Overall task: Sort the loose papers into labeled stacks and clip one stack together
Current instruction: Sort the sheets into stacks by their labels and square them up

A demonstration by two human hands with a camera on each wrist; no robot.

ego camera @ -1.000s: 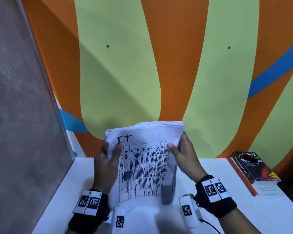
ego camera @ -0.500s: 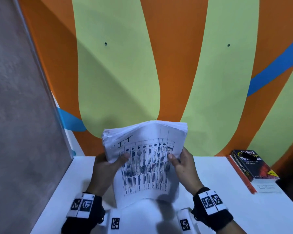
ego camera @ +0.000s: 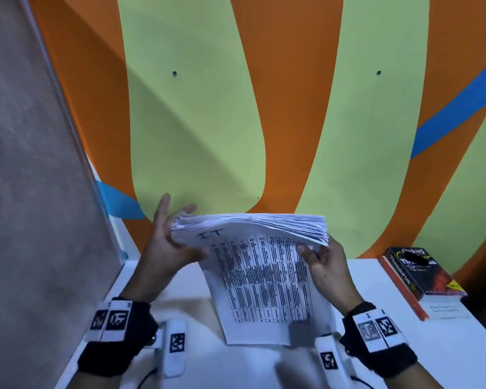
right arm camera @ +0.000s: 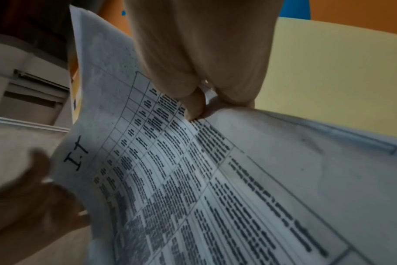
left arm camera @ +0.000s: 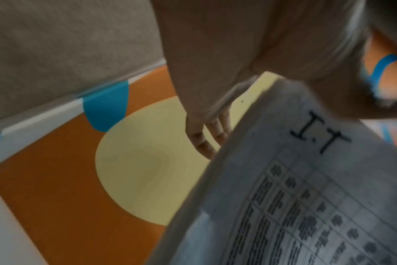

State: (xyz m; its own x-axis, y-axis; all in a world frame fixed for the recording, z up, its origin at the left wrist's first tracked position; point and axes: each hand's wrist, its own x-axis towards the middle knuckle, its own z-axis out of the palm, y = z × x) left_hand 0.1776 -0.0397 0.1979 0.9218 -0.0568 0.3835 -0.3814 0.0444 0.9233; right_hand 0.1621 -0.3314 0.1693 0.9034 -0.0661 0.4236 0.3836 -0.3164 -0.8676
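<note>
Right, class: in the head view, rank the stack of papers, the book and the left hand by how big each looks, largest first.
1. stack of papers, clearly the largest.
2. and 3. book and left hand: they cover similar areas, and the hand is blurred and partly hidden behind the papers, so no ranking between them.

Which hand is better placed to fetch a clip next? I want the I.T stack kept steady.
Left, probably. The left hand has straight, spread fingers merely touching the paper stack at its left edge, while the right hand pinches the right edge, thumb on the top sheet. No clip is visible.
</note>
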